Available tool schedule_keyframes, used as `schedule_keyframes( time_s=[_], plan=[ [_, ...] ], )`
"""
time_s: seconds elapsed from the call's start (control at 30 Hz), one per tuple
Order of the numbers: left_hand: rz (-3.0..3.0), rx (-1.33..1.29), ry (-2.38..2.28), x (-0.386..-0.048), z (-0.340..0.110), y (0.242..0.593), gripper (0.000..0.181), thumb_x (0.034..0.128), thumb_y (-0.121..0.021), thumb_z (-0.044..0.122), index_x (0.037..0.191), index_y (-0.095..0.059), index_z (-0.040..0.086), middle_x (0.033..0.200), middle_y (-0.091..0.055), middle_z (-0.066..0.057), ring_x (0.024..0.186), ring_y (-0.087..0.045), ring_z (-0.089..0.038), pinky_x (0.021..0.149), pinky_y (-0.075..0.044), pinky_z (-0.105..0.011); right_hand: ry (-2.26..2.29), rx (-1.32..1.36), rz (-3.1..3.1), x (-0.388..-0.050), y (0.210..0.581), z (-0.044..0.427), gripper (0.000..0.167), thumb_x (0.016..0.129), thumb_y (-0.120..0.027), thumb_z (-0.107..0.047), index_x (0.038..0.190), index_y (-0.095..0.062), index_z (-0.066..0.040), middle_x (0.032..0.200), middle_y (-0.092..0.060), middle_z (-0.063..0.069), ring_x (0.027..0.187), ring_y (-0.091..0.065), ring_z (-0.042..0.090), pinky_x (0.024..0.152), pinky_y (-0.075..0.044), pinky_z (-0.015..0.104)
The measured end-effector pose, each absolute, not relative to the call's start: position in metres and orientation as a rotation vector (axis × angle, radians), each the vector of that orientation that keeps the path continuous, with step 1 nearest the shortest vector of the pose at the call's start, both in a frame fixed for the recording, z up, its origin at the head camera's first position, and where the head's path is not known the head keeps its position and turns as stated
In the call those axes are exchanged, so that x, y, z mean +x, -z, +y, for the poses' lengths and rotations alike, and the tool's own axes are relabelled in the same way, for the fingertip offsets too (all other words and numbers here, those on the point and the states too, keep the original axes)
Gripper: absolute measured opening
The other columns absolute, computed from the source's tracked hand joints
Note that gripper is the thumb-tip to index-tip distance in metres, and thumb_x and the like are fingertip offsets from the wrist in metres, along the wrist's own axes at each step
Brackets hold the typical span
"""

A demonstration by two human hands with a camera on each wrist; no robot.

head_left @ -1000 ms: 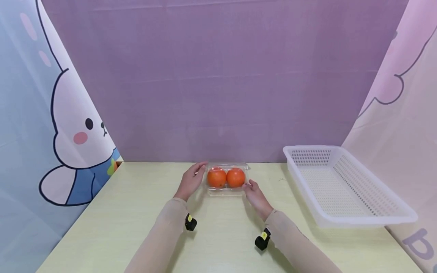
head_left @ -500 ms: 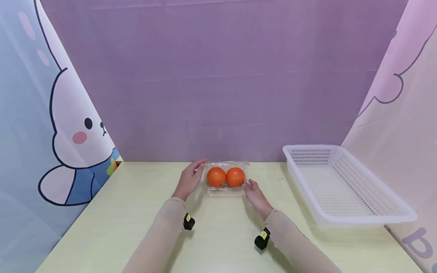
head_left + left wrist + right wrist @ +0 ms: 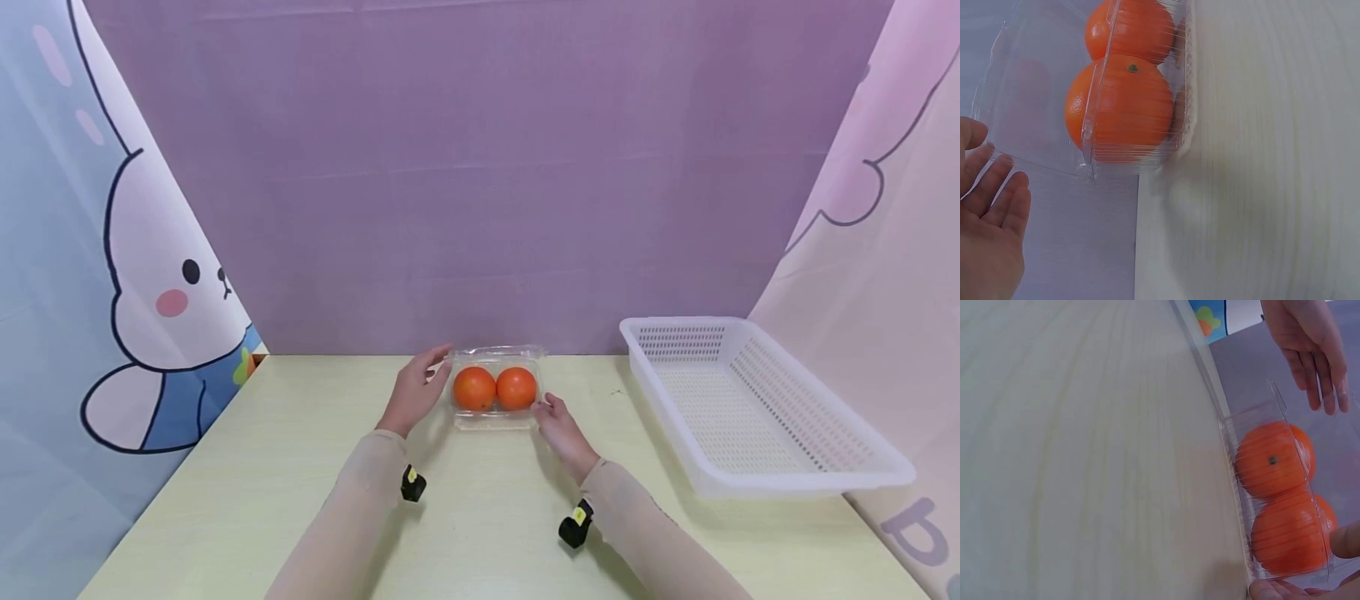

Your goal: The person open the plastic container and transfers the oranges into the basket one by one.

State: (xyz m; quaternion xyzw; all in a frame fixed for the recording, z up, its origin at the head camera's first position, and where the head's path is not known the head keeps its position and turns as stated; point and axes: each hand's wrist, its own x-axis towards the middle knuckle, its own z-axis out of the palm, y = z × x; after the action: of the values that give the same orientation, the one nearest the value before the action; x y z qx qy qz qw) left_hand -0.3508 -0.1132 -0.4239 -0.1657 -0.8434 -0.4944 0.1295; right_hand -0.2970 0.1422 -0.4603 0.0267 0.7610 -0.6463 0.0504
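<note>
A clear plastic clamshell container (image 3: 495, 422) sits at the far edge of the table, holding two oranges (image 3: 474, 389) side by side. Its clear lid (image 3: 1029, 81) is raised and tilts back. At the container's left, my left hand (image 3: 415, 392) touches the lid's edge with its fingers nearly straight; the same hand (image 3: 991, 244) shows below the lid's edge in the left wrist view. My right hand (image 3: 564, 435) grips the container's right side, thumb above and fingers beneath. In the right wrist view only that hand's thumb (image 3: 1346, 540) and some fingertips show.
A white perforated plastic basket (image 3: 776, 482) stands on the table's right side. Behind the pale wooden table (image 3: 480, 517) hangs a purple cloth (image 3: 480, 183). Printed curtains (image 3: 45, 350) flank both sides.
The lid has swung further up and back. My left hand has risen slightly with it, while the right hand keeps its grip and the container stays in place.
</note>
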Motion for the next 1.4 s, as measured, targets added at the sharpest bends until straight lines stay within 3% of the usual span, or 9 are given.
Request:
schedule_keyframes(
  time_s=[0.33,0.9,1.4],
  plan=[
    [-2.429,-0.459,1.445,-0.356,-0.111,0.423,0.043,0.1049,-0.055,0.027,0.143,-0.055,0.008,0.143,-0.055,-0.007,0.13,-0.052,-0.026,0.105,-0.045,-0.043,1.973,0.077,2.316,-0.297,0.462,0.142,0.063,0.108,-0.041,-0.022,0.155,-0.012,0.009,0.155,-0.026,0.033,0.142,-0.03,0.045,0.115,-0.027,0.055],
    [-2.433,-0.371,1.495,-0.364,-0.108,0.414,0.043,0.1047,-0.055,0.032,0.144,-0.056,0.015,0.141,-0.057,-0.005,0.126,-0.054,-0.025,0.103,-0.047,-0.042,1.954,0.094,2.332,-0.297,0.458,0.141,0.062,0.109,-0.04,-0.023,0.154,-0.013,0.009,0.154,-0.026,0.034,0.141,-0.03,0.046,0.115,-0.027,0.055],
    [-2.409,-0.357,1.569,-0.378,-0.105,0.412,0.046,0.1067,-0.05,0.032,0.147,-0.049,0.011,0.143,-0.054,-0.008,0.13,-0.05,-0.025,0.109,-0.041,-0.041,1.965,0.069,2.337,-0.296,0.459,0.141,0.061,0.109,-0.04,-0.021,0.154,-0.013,0.009,0.154,-0.027,0.034,0.142,-0.029,0.045,0.116,-0.026,0.055]
  ],
)
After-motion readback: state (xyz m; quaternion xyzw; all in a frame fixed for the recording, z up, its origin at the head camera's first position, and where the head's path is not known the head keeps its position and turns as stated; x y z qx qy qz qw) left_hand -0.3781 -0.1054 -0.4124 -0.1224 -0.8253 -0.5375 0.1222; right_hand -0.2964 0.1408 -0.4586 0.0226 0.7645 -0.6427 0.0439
